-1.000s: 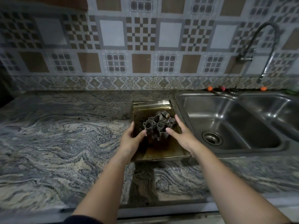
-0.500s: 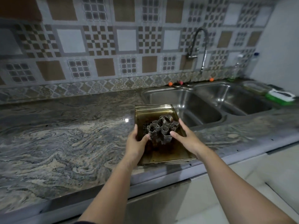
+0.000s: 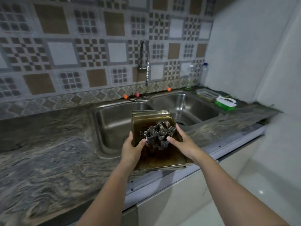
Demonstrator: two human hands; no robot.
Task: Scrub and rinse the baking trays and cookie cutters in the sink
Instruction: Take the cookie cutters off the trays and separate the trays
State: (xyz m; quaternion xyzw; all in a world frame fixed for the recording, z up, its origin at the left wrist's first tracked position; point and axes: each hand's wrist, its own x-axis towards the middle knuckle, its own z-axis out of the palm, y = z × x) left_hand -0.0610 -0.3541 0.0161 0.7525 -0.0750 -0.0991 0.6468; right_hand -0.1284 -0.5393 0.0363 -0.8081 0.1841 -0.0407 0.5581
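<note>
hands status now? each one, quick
Left hand: grips the baking trays at their left edge.
Right hand: grips the trays' right edge, thumb by the cookie cutters.

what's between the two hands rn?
Head view: the pile of cookie cutters, sitting on the stacked baking trays. Left hand grips the trays' left edge, right hand the right edge.

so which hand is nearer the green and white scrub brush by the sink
Right. The right hand grips the stacked brass-coloured baking trays' edge on the side toward the green and white scrub brush; the left hand grips the opposite edge.
</note>
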